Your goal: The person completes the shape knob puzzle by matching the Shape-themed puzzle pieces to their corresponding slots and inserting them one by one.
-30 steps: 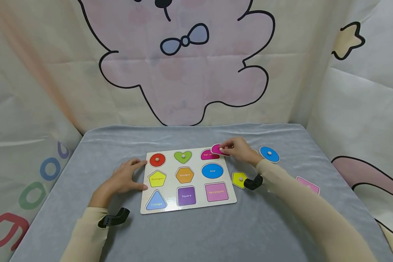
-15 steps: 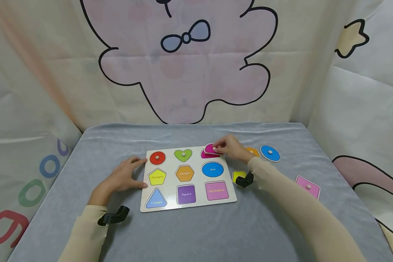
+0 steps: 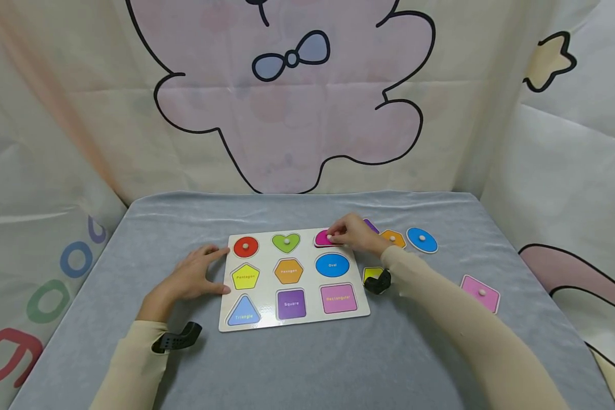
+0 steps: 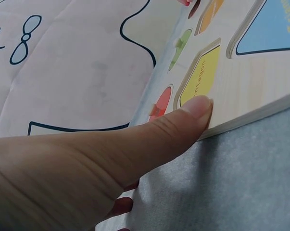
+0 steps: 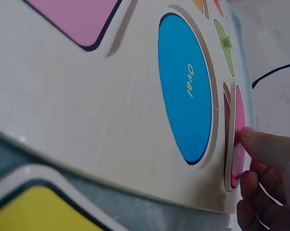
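On the grey cloth lies a white shape-puzzle board (image 3: 269, 310). My right hand (image 3: 360, 234) pinches the white knob of a magenta half-round puzzle piece (image 3: 321, 237) over the matching recess at the board's upper right corner. Seen from the right wrist, that piece (image 5: 238, 163) stands slightly proud of the board, with part of the recess showing beside it. My left hand (image 3: 192, 277) touches the board's left edge, fingers and thumb spread apart. In the left wrist view the straight thumb (image 4: 178, 127) rests on the edge beside the yellow pentagon recess (image 4: 201, 72).
A red circle piece (image 3: 246, 247) and green heart piece (image 3: 286, 243) sit in the board. Right of it lie loose pieces: yellow (image 3: 371, 272), orange (image 3: 393, 238), purple (image 3: 371, 225), blue oval (image 3: 422, 240) and pink rectangle (image 3: 480, 294). Printed curtains (image 3: 338, 125) stand behind the table.
My right hand has moved left with the half-round piece and lowered it over its recess, uncovering the orange and purple pieces. The left hand stays at the board's edge.
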`<state>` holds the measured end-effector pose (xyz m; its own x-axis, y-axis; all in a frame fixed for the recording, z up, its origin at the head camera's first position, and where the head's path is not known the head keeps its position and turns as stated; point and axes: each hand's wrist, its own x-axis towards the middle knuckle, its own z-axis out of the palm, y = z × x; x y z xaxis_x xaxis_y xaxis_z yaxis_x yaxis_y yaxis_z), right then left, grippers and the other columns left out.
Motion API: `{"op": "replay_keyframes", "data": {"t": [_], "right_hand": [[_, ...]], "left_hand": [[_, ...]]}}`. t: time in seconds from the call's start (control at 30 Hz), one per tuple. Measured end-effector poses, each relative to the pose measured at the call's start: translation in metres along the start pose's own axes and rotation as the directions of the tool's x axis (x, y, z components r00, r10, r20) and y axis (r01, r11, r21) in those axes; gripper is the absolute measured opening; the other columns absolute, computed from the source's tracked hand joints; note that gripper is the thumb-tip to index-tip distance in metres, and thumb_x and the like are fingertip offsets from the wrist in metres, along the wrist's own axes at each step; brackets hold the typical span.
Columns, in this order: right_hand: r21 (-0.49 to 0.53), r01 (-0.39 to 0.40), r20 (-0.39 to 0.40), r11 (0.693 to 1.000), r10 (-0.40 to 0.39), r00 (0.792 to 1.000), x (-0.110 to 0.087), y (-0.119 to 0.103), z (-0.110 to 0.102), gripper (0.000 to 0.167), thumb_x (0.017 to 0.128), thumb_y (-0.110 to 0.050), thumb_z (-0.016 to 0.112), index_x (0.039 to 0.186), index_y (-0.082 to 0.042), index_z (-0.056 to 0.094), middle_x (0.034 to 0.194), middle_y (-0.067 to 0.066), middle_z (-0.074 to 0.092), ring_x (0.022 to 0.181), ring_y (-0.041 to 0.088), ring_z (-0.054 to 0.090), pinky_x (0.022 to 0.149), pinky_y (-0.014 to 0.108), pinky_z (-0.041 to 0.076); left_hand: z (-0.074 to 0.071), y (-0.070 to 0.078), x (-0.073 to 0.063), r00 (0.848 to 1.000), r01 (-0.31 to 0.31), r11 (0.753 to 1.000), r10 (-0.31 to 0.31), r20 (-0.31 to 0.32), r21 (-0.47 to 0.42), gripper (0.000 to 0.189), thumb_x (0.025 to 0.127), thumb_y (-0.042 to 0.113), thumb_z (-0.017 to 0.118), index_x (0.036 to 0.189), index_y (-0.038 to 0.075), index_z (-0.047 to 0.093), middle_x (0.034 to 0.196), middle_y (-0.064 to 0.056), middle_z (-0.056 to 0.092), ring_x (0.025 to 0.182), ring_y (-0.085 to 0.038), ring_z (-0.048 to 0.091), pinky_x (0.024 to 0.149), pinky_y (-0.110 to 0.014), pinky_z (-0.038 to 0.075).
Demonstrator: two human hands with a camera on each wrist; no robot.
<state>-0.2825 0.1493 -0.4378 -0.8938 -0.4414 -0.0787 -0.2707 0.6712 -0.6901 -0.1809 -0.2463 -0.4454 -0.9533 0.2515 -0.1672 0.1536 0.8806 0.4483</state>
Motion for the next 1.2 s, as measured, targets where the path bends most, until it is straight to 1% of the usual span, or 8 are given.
{"op": "replay_keyframes", "data": {"t": [0.23,0.6,0.67,0.97,1.2], "right_hand": [[-0.012,-0.026,0.019,1.0,0.026,0.999,0.0042,0.0006,0.0011,0.02,0.094,-0.013,0.072,0.109,-0.001,0.078,0.078,0.005,0.061,0.077,0.017,0.052,0.063,0.02,0.043],[-0.043,-0.004,0.037,0.999,0.005,0.999,0.0072,0.0037,0.0027,0.018,0.093,-0.011,0.072,0.106,0.0,0.078,0.078,0.005,0.06,0.076,0.015,0.052,0.063,0.019,0.042],[-0.039,-0.01,0.038,0.999,0.011,0.999,0.0073,0.0043,0.0033,0.017,0.093,-0.011,0.072,0.106,0.0,0.078,0.079,0.005,0.061,0.077,0.015,0.052,0.063,0.019,0.042],[-0.022,-0.031,0.041,0.999,0.032,0.999,0.0064,0.0025,0.0048,0.02,0.094,-0.012,0.071,0.11,-0.002,0.078,0.078,0.005,0.059,0.079,0.017,0.052,0.065,0.019,0.044],[-0.022,-0.027,0.037,0.999,0.028,0.999,0.0063,0.0022,0.005,0.021,0.094,-0.012,0.072,0.111,-0.002,0.077,0.077,0.004,0.059,0.079,0.017,0.053,0.066,0.02,0.044]], "left_hand": [[-0.0001,-0.0014,0.0006,1.0,-0.007,1.0,0.007,-0.008,0.008,0.096,0.074,0.043,0.088,0.153,0.012,0.044,0.15,-0.023,0.042,0.134,-0.045,0.039,0.108,-0.072,0.032],[-0.0011,-0.0005,-0.0003,1.0,0.003,1.0,-0.003,0.006,-0.002,0.097,0.074,0.043,0.088,0.154,0.012,0.043,0.151,-0.024,0.04,0.135,-0.046,0.038,0.109,-0.072,0.031],[-0.001,-0.0008,-0.0006,1.0,0.01,1.0,-0.01,0.008,-0.006,0.097,0.074,0.042,0.088,0.154,0.013,0.043,0.152,-0.023,0.04,0.136,-0.046,0.037,0.11,-0.072,0.03],[-0.0003,-0.0016,-0.0005,1.0,0.006,1.0,-0.006,0.005,-0.001,0.097,0.074,0.043,0.088,0.154,0.012,0.043,0.152,-0.024,0.041,0.136,-0.047,0.038,0.11,-0.073,0.03],[-0.0005,-0.0018,0.0003,1.0,-0.006,1.0,0.006,-0.006,-0.003,0.097,0.074,0.043,0.088,0.153,0.011,0.044,0.151,-0.024,0.042,0.136,-0.047,0.038,0.108,-0.074,0.03]]}}
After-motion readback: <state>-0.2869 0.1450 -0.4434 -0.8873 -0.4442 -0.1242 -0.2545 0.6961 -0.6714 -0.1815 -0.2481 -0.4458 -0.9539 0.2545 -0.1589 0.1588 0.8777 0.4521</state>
